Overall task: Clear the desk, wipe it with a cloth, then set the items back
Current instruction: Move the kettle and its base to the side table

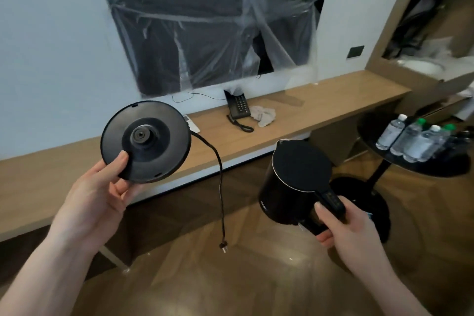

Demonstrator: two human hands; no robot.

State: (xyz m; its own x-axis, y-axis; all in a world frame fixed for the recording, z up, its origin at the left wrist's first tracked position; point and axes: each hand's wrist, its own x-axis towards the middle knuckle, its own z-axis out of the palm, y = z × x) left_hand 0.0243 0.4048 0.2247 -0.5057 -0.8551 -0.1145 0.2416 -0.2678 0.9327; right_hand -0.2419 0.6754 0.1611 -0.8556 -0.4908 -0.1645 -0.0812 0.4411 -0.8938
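Two hands full | left hand pinches kettle base | right hand grips kettle handle | surface ahead of both

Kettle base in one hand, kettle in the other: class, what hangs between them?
In the head view, the base's power cord hangs between kettle base and kettle, plug dangling free.

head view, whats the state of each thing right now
left hand: grips base
right hand: grips kettle handle
base: held tilted, off the kettle
cord: dangling, unplugged
kettle: held up, lid closed
phone: on desk, handset on cradle
cloth: crumpled on desk
bottles: upright, capped
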